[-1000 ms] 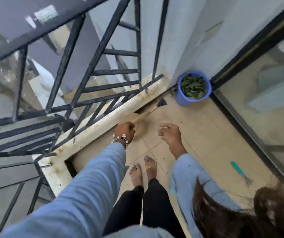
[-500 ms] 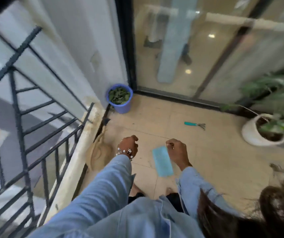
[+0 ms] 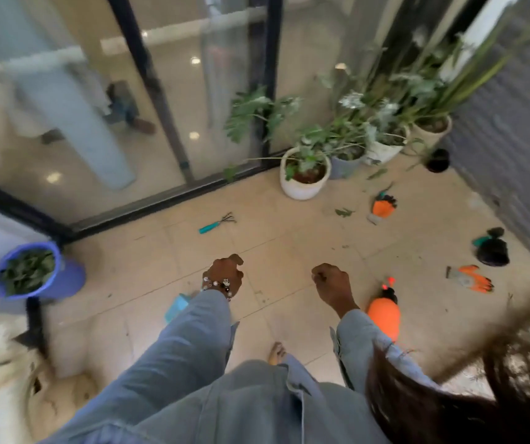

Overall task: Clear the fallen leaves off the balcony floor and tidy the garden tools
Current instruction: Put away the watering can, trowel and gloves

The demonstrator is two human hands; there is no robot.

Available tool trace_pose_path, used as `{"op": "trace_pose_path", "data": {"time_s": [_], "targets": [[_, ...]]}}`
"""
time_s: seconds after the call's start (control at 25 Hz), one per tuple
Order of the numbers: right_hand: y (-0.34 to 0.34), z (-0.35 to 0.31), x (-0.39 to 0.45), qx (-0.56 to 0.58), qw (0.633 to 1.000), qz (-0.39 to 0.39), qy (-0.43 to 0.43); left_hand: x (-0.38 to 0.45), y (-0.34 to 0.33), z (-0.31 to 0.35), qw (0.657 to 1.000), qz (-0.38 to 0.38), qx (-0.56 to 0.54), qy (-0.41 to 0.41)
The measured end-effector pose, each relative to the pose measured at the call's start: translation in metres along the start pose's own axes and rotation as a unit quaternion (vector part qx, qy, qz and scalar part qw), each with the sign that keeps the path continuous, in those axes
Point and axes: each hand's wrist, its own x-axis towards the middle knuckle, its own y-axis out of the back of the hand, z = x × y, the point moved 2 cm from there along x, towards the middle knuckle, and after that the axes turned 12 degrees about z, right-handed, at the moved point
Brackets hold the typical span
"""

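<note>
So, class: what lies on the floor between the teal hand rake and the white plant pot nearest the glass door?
Head view: only bare tile between the teal hand rake and the white plant pot.

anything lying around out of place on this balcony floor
Yes. Tools lie scattered on the tiles: a teal hand rake near the glass door, two orange gloves lying apart, and an orange spray bottle on its side. Stray leaves remain near the white pot.

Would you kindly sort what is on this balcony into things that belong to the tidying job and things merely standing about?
Job: blue bucket of leaves; hand rake; orange gloves; orange sprayer; loose leaves.
Standing about: potted plants; glass door.
</note>
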Motion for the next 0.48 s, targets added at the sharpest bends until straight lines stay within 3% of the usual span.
{"op": "trace_pose_path", "data": {"time_s": [0.2,0.48], "targets": [[0.061,0.080,0.032,0.043,0.988,0.060,-0.138,0.028,-0.044,0.125,0.991,-0.063,-0.003,-0.118],[0.092,0.146,0.057,0.063,0.962,0.117,-0.237,0.091,-0.092,0.246,0.970,-0.133,0.030,-0.202]]}}
